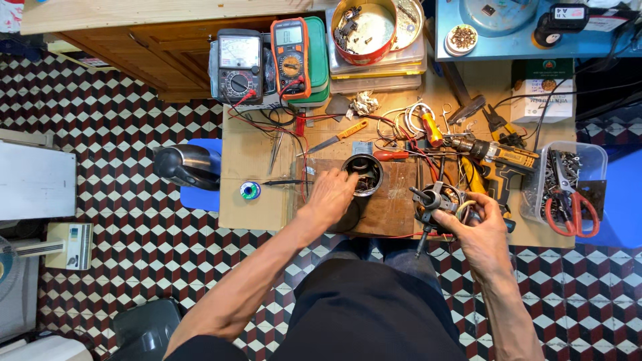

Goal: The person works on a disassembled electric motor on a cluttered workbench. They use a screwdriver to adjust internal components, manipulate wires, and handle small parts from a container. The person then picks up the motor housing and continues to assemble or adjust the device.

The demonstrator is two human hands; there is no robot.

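Observation:
My left hand [331, 195] rests on a round metal motor housing [364, 172] that stands on a dark wooden board [391, 204] at the workbench's middle; its fingers touch the housing's near left rim. Over the board's right edge, my right hand [478, 230] grips a small motor core with a shaft [433, 200] and copper windings, held just above the bench. The shaft points down toward me.
Two multimeters [241, 65] [290, 57] stand at the back left with red leads. A red tin of parts [364, 30], screwdrivers, a cordless drill [498, 155], pliers, a solder spool [250, 190] and a clear box with red-handled scissors [572, 200] crowd the bench. A kettle [186, 166] sits left.

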